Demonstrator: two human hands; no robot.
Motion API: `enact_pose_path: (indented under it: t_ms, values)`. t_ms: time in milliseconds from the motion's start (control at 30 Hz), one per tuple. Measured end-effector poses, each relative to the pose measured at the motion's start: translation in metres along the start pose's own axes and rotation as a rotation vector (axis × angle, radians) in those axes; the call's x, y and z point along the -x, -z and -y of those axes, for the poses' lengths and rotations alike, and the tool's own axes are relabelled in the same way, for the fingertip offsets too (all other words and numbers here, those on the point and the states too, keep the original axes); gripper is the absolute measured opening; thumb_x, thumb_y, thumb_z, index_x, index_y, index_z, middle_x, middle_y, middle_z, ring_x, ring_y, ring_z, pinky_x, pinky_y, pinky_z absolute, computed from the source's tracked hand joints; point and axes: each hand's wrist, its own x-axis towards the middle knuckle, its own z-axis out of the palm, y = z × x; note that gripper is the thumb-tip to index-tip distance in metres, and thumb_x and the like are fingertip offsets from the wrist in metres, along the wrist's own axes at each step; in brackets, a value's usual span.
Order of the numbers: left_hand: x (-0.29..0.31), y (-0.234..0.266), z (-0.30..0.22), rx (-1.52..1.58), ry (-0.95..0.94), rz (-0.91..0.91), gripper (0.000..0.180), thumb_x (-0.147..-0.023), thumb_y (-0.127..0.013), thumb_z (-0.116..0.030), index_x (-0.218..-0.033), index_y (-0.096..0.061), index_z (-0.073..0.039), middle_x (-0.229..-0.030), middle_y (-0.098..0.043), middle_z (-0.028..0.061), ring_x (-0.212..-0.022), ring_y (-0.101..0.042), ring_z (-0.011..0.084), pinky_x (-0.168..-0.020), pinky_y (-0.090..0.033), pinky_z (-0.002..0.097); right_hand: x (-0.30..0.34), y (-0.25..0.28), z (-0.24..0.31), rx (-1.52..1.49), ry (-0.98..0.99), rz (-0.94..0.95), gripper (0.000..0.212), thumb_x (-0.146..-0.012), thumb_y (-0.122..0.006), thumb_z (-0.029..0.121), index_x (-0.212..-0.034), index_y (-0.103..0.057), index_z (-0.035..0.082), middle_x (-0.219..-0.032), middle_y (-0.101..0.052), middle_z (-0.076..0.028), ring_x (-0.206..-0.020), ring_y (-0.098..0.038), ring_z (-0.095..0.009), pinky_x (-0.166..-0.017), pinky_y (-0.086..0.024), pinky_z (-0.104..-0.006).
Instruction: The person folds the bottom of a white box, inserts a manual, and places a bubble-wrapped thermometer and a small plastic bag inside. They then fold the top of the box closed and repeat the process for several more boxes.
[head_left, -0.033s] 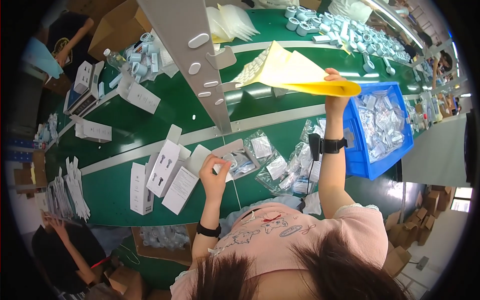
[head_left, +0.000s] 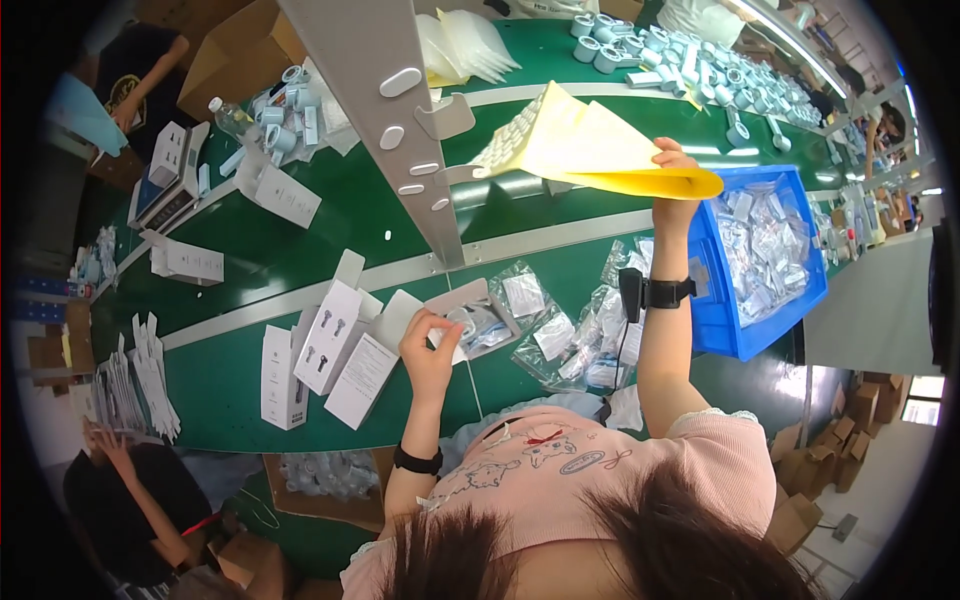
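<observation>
My right hand (head_left: 676, 187) is raised over the far side of the bench, closed on the curled edge of a stack of yellow sheets (head_left: 590, 140). The sheets bend toward the grey metal post, their far corner close to its hook. Down in front of me, my left hand (head_left: 428, 345) has thumb and forefinger pinched at the open end of a white box (head_left: 488, 340) lying on its side. Inside that box shows a clear bag with pale blue contents. Several upright white boxes (head_left: 330, 325) with printed pictures stand left of this hand. Clear bags (head_left: 590, 345) with white papers lie to the right.
A blue crate (head_left: 745, 340) full of bagged parts sits at the right. The metal post (head_left: 385, 110) rises from the green bench (head_left: 230, 365). Pale blue handheld parts (head_left: 700, 70) pile up at the back. Flattened white boxes (head_left: 150, 380) lean at left, near another person's hand (head_left: 115, 450).
</observation>
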Motion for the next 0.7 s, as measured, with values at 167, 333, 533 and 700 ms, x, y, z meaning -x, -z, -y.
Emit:
enact_pose_path:
  t_ms: [167,333,533,700]
  values:
    - [0.001,-0.001,0.002,0.008,-0.010,-0.002,0.015,-0.066,-0.067,0.000,-0.068,-0.052,0.001,-0.070,-0.048,0.0044,-0.069,-0.047,0.0146,-0.063,-0.035,0.0232,-0.003,0.011,0.002,0.137,0.107,0.031,0.010,-0.085,-0.051,0.013,-0.078,-0.050,0.007,-0.084,-0.057,-0.008,-0.098,-0.051,-0.032,-0.089,-0.036,-0.0412]
    - [0.002,0.002,-0.001,0.012,-0.001,0.007,0.014,-0.066,-0.067,-0.001,-0.068,-0.053,0.001,-0.070,-0.049,0.0047,-0.070,-0.048,0.0150,-0.065,-0.036,0.0233,-0.001,0.021,-0.010,-0.173,0.073,-0.022,0.015,-0.086,-0.051,0.022,-0.086,-0.053,0.007,-0.095,-0.057,-0.009,-0.102,-0.050,-0.030,-0.093,-0.035,-0.0419]
    - [-0.001,0.010,-0.008,-0.040,-0.049,0.047,0.016,-0.065,-0.067,-0.003,-0.071,-0.053,0.000,-0.077,-0.051,0.0066,-0.075,-0.051,0.0193,-0.069,-0.038,0.0263,0.016,0.011,-0.011,-0.732,-0.484,-0.385,0.027,-0.090,-0.043,0.025,-0.108,-0.052,0.006,-0.108,-0.055,-0.008,-0.105,-0.048,-0.023,-0.089,-0.039,-0.0388]
    - [-0.006,0.011,-0.039,-0.218,-0.204,0.061,0.020,-0.064,-0.067,-0.005,-0.077,-0.052,-0.002,-0.100,-0.052,0.0123,-0.090,-0.051,0.0260,-0.079,-0.040,0.0320,0.028,-0.008,0.004,-0.886,-0.564,-0.310,0.034,-0.091,-0.040,0.026,-0.119,-0.044,0.006,-0.118,-0.050,-0.009,-0.111,-0.045,-0.024,-0.094,-0.038,-0.0390]
